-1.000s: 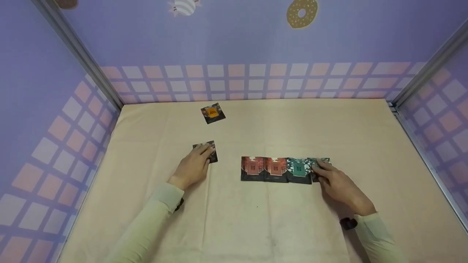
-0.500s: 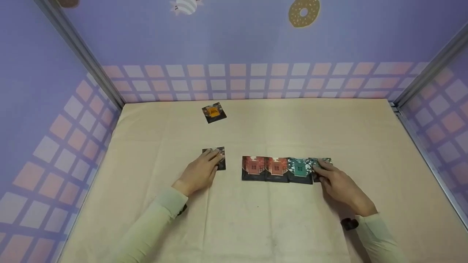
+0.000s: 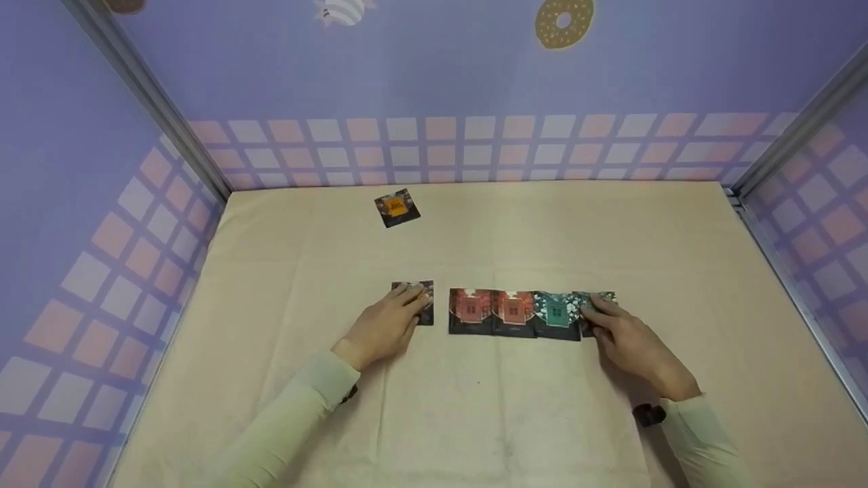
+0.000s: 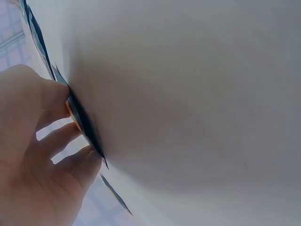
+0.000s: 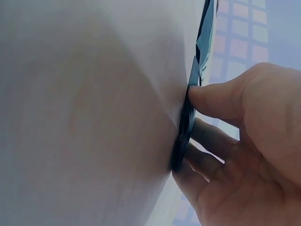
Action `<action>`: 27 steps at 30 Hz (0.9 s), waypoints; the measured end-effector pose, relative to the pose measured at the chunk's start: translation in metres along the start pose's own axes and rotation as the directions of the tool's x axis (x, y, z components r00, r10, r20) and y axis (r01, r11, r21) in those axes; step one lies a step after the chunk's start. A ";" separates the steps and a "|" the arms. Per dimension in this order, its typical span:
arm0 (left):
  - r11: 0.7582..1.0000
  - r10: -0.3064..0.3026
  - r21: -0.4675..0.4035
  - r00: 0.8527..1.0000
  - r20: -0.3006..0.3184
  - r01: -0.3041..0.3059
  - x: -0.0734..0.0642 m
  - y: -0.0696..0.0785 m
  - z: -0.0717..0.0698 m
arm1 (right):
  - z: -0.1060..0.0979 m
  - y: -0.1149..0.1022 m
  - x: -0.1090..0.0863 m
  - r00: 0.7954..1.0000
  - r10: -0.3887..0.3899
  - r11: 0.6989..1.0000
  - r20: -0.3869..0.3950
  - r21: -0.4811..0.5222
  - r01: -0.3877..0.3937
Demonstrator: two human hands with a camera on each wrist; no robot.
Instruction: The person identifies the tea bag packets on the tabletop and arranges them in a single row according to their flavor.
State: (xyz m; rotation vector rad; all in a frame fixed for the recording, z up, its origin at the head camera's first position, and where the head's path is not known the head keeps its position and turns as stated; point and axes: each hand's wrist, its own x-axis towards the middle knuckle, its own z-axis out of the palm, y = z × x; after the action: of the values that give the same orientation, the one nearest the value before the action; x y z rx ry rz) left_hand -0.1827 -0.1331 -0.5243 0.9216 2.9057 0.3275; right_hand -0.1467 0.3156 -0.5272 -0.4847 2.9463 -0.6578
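Note:
In the head view my left hand (image 3: 384,324) rests its fingertips on a dark square sachet (image 3: 426,312) lying on the cloth, mostly covered by the fingers. In the left wrist view, the thumb and fingers (image 4: 89,165) touch that sachet's upper face. To its right, across a small gap, runs a row: two red-fronted sachets (image 3: 470,312) and a green-fronted sachet (image 3: 557,316), edges overlapping. At the row's right end, my right hand (image 3: 636,349) touches another dark sachet (image 3: 607,298) with green and white print, its thumb near the left edge.
An orange-labelled sachet (image 3: 397,208) lies turned at an angle near the back of the cloth-covered table (image 3: 441,420). Purple patterned panels (image 3: 447,81) enclose the back and both sides, with metal posts at the corners.
My left hand has slid its sachet rightward and slightly nearer to me, towards the row, and the sachet has straightened. My right hand stays in place on the end sachet.

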 end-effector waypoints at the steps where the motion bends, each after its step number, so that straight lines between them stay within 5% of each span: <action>1: 1.000 0.007 0.006 1.000 -0.003 -0.007 0.001 0.001 0.000 | 0.000 0.000 0.000 1.000 -0.002 1.000 0.001 0.000 0.002; 10: 0.998 0.060 0.024 0.998 0.005 -0.060 0.007 0.015 0.002 | -0.002 0.001 -0.001 1.000 -0.007 1.000 0.011 0.005 0.007; 27: 1.000 0.025 0.011 0.998 0.052 -0.026 0.010 0.025 0.006 | 0.001 0.004 0.000 1.000 -0.030 1.000 -0.004 0.006 0.030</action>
State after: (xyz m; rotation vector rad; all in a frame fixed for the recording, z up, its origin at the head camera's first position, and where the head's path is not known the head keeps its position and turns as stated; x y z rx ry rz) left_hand -0.1764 -0.1065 -0.5249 0.9548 2.8543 0.2841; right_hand -0.1473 0.3187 -0.5302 -0.5284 2.9456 -0.6720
